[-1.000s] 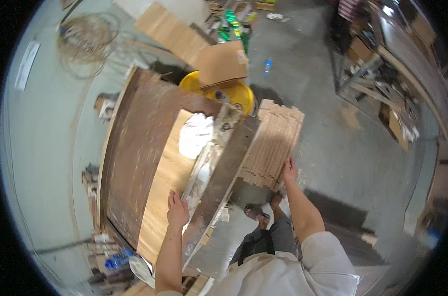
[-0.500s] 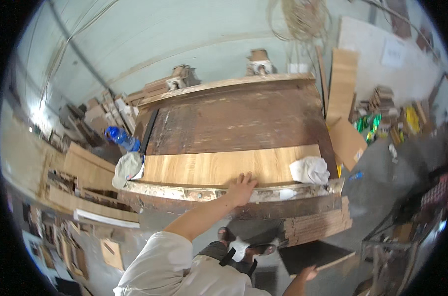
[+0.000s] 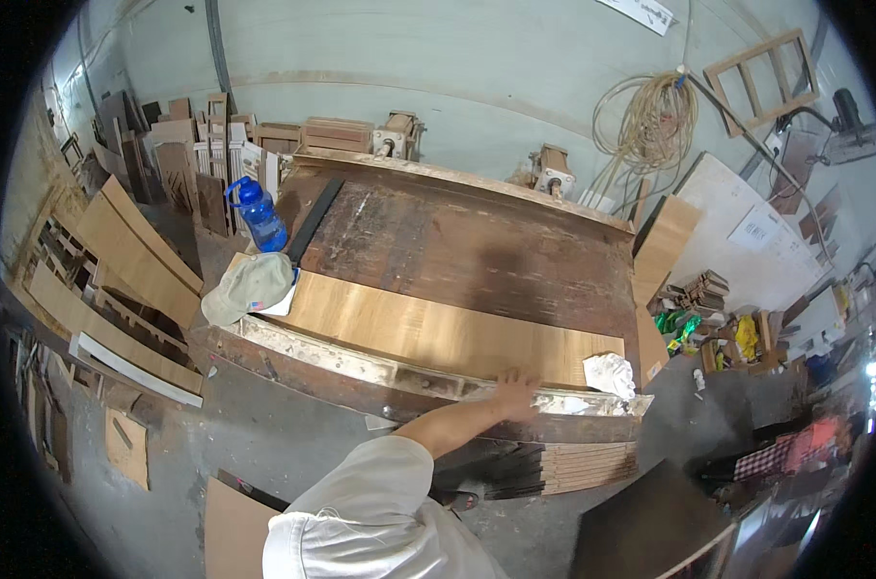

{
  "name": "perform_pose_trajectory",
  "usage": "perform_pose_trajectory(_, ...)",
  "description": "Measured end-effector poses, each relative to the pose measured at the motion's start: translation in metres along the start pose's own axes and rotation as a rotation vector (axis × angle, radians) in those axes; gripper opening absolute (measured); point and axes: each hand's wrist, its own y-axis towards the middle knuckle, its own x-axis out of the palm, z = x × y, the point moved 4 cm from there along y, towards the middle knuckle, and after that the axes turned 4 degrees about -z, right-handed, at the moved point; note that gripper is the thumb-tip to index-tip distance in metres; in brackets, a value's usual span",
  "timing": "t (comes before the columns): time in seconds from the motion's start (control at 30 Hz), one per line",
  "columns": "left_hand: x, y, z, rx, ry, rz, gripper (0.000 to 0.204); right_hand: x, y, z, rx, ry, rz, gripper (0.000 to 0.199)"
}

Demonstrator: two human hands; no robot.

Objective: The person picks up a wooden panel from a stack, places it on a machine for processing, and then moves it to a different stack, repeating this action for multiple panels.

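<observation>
A long light wooden plank [image 3: 428,333] lies along the front of a dark, worn workbench [image 3: 477,246]. My left hand [image 3: 515,392] rests flat with fingers spread on the bench's pale, crusted front edge, just below the plank's right part. A crumpled white rag [image 3: 609,372] sits to the right of the hand at the plank's end. A stack of thin boards [image 3: 588,467] stands under the bench's right corner. My right hand is out of the picture.
A pale cap [image 3: 250,287] and a blue water bottle [image 3: 261,214] sit at the bench's left end. Curved wooden pieces [image 3: 134,256] lean at the left. A rope coil [image 3: 650,116] hangs on the wall. A dark panel [image 3: 650,526] lies at the lower right.
The view has swung round to face the bench squarely. My left hand has slid right along the front edge toward the rag. My right hand has left the view.
</observation>
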Motion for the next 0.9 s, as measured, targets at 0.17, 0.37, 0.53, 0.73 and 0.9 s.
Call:
perform_pose_trajectory(0.17, -0.006, -0.026, 0.031, 0.335, -0.215, 0.211, 0.066, -0.084, 0.014, -0.105, 0.316, -0.256, -0.111, 0.069)
perform_pose_trajectory(0.37, -0.086, -0.053, 0.035, 0.323, -1.073, -0.109, 0.079, -0.097, 0.013, -0.174, 0.303, 0.232, 0.023, 0.069)
perform_pose_trajectory(0.53, -0.200, -0.086, -0.019, 0.298, -1.935, -0.065, 0.097, -0.045, 0.034, -0.182, 0.362, 0.780, -0.062, 0.069)
perform_pose_trajectory(0.73, -0.264, -0.116, -0.234, 0.187, -2.443, 0.678, 0.069, 0.117, 0.084, -0.206, -0.041, 0.543, -0.349, 0.053)
perform_pose_trajectory(0.9, -0.214, -0.177, -0.370, -0.311, -1.910, 0.743, 0.043, 0.288, 0.068, -0.262, 0.062, 0.760, -0.835, 0.050)
